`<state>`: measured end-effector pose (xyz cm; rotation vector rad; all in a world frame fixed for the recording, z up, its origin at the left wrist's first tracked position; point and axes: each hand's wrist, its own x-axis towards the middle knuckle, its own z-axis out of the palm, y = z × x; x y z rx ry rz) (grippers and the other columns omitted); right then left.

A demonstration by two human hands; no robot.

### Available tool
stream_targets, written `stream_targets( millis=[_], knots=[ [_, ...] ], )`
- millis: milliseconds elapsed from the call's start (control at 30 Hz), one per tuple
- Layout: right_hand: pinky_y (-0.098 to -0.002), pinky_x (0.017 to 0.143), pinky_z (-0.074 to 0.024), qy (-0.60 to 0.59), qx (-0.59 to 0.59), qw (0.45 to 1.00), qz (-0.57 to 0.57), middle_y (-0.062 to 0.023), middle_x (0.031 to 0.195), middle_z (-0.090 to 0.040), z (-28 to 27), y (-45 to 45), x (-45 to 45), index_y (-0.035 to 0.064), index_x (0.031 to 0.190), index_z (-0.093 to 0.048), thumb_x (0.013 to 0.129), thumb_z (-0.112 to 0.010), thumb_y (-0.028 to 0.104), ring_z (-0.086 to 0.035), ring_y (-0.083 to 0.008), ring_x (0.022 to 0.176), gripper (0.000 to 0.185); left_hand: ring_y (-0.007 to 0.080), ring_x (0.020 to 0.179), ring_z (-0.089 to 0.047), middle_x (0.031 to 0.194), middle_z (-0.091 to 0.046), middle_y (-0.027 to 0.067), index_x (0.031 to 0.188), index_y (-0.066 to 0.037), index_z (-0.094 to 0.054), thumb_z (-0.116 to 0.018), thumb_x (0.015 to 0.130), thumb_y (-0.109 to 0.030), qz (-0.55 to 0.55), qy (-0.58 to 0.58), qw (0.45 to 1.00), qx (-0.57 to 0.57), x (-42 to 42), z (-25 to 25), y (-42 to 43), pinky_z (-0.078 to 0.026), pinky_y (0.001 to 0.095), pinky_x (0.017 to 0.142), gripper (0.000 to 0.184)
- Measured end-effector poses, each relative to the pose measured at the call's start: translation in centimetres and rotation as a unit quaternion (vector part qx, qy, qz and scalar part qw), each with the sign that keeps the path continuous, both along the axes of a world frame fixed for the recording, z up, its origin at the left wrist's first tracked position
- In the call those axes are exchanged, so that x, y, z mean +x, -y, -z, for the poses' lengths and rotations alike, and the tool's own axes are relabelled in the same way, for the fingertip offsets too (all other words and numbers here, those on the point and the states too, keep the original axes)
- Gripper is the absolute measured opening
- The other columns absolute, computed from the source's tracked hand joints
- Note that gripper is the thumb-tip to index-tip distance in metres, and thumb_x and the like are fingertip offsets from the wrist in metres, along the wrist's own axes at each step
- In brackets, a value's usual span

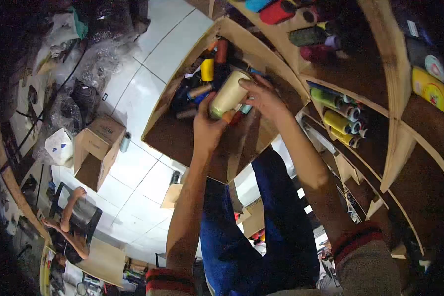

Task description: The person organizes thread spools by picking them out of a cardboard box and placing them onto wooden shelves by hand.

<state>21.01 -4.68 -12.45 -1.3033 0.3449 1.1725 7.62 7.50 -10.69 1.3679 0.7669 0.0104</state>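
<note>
Both my hands are on a large pale cream spool of thread (228, 94), tilted above an open cardboard box (177, 140). My left hand (209, 123) wraps round its lower left end, fingers partly hidden behind it. At its upper right end, the fingers of my right hand (265, 98) press on the spool. Inside the box lie several spools, among them a yellow one (207, 70) and a brown-red one (221, 51). Darker spools lie in shadow under my hands.
Wooden shelves (350, 91) on the right hold coloured spools. An open small carton (99, 148) stands on the white tiled floor (133, 106), near clear plastic wrapping (93, 59). Another person's arm (68, 217) shows at lower left.
</note>
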Motion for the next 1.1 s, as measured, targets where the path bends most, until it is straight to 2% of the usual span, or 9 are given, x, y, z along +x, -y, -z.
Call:
stream_targets(
  millis=[133,200,267,333,433,633,700,900,1100],
  knots=[
    [-0.038,0.082,-0.0489,-0.118,0.043,0.988,0.094,-0.0066,0.111,-0.055,-3.0,-0.6,-0.7,0.0099,0.116,-0.05,0.085,-0.054,0.035,-0.055,-0.0192,0.1,0.039,0.0182,0.103,-0.052,0.113,-0.055,0.0114,0.119,0.002,-0.047,-0.073,0.073,-0.017,-0.094,0.046,0.994,-0.028,0.8,-5.6,-0.4,-0.041,0.0308,0.09,0.056],
    [-0.0357,0.083,-0.0484,-0.172,0.175,0.967,0.073,-0.0065,0.112,-0.057,-4.0,-0.3,-2.0,0.0083,0.116,-0.05,0.086,-0.052,0.036,-0.056,-0.0201,0.1,0.041,0.0181,0.101,-0.052,0.111,-0.056,0.0112,0.119,0.001,-0.047,-0.072,0.073,-0.011,-0.104,0.042,0.991,-0.079,1.3,-8.6,-1.1,-0.042,0.0302,0.089,0.054],
    [-0.0369,0.084,-0.0454,-0.242,0.081,0.963,0.089,-0.0027,0.111,-0.056,-8.6,-1.1,-2.6,0.0142,0.12,-0.048,0.086,-0.048,0.042,-0.055,-0.0183,0.099,0.044,0.018,0.097,-0.054,0.11,-0.056,0.0099,0.117,0.001,-0.049,-0.072,0.073,-0.013,-0.121,0.052,0.985,-0.116,2.1,-11.4,-1.6,-0.043,0.0297,0.087,0.051],
    [-0.0408,0.09,-0.0419,-0.158,0.01,0.987,-0.022,-0.0048,0.118,-0.051,-10.2,-0.4,-3.5,0.0139,0.127,-0.04,0.085,-0.047,0.049,-0.053,-0.0193,0.105,0.055,0.0173,0.095,-0.055,0.108,-0.057,0.0094,0.116,0.002,-0.05,-0.07,0.075,-0.012,-0.102,0.071,0.989,-0.076,2.7,-13.3,-2.0,-0.043,0.0286,0.084,0.047],
    [-0.0388,0.091,-0.042,0.039,-0.005,0.999,-0.031,-0.0106,0.12,-0.049,-12.9,0.0,-4.2,0.0085,0.127,-0.042,0.084,-0.056,0.044,-0.051,-0.0216,0.108,0.058,0.016,0.094,-0.056,0.105,-0.059,0.0096,0.113,0.002,-0.051,-0.069,0.076,-0.009,-0.046,0.093,0.992,-0.078,3.2,-15.5,-3.0,-0.045,0.029,0.084,0.043],
    [-0.0307,0.087,-0.044,0.413,-0.056,0.893,-0.168,-0.0106,0.113,-0.057,-21.0,0.5,-2.4,0.0028,0.127,-0.042,0.074,-0.072,0.031,-0.054,-0.0178,0.102,0.067,0.0164,0.095,-0.058,0.105,-0.061,0.0107,0.118,0.002,-0.051,-0.069,0.076,-0.01,0.031,0.12,0.99,-0.064,4.0,-20.1,-2.5,-0.046,0.0291,0.084,0.047],
    [-0.032,0.087,-0.0435,0.401,-0.034,0.909,-0.107,-0.014,0.108,-0.06,-21.3,0.5,-2.1,0.0019,0.126,-0.044,0.073,-0.072,0.034,-0.056,-0.0193,0.101,0.069,0.017,0.097,-0.057,0.106,-0.06,0.0112,0.12,0.003,-0.048,-0.07,0.076,-0.01,0.035,0.157,0.987,0.021,4.8,-21.5,-2.0,-0.045,0.0293,0.085,0.051],
    [-0.0308,0.085,-0.0448,0.364,-0.057,0.924,-0.1,-0.0145,0.11,-0.06,-22.0,1.3,-2.4,0.0035,0.123,-0.049,0.077,-0.069,0.033,-0.058,-0.0192,0.099,0.058,0.0182,0.102,-0.054,0.114,-0.054,0.0134,0.127,0.002,-0.038,-0.069,0.077,-0.011,-0.015,0.166,0.986,-0.011,5.8,-22.1,-1.1,-0.042,0.0295,0.089,0.061],
    [-0.0311,0.083,-0.0464,0.334,-0.053,0.935,-0.106,-0.0156,0.109,-0.06,-23.5,0.4,-2.9,0.0023,0.121,-0.05,0.077,-0.068,0.026,-0.059,-0.0202,0.097,0.053,0.0162,0.098,-0.054,0.111,-0.055,0.0107,0.122,0.001,-0.044,-0.066,0.081,-0.014,-0.032,0.168,0.985,-0.019,5.5,-21.3,-0.9,-0.043,0.0283,0.086,0.049]
  ],
)
